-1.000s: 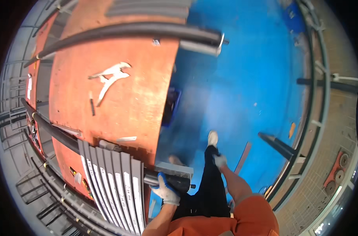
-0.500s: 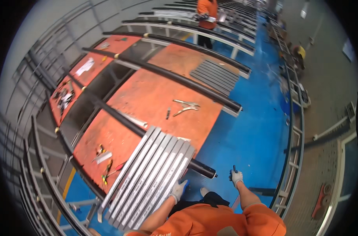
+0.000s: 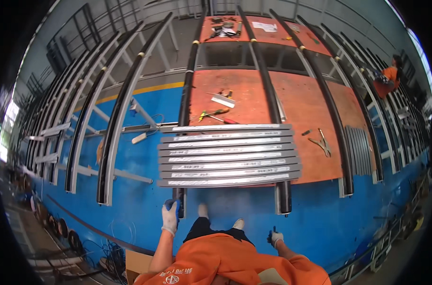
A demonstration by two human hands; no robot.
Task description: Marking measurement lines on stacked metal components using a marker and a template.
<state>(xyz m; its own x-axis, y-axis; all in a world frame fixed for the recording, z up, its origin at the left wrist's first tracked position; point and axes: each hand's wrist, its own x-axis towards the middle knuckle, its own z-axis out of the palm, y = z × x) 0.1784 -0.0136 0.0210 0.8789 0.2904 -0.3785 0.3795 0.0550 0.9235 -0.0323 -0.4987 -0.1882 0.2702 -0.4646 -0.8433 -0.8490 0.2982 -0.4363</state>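
Observation:
Several grey metal bars (image 3: 227, 154) with pale printed film lie side by side across two black rails, in front of me. My left hand (image 3: 170, 217), in a white glove with blue palm coating, is at the near end of the left black rail (image 3: 180, 195), below the bars. Its fingers are loosely bent and apart, with nothing visible in them; whether it touches the rail is unclear. Lower right, past the right rail (image 3: 284, 202), my gloved right hand (image 3: 277, 238) is closed on a small dark pen-like object (image 3: 274, 230).
Orange boards (image 3: 311, 104) between the rails carry locking pliers (image 3: 323, 142), hand tools (image 3: 213, 114) and papers (image 3: 264, 27). More bars (image 3: 358, 149) lie at the right. A co-worker (image 3: 390, 78) stands far right. Cables (image 3: 106, 249) and a cardboard box (image 3: 136, 265) are lower left.
My view has swung left, so the bars now lie crosswise ahead of me. My left hand has come away from the bars' edge to the left rail's end. The right hand keeps the dark object.

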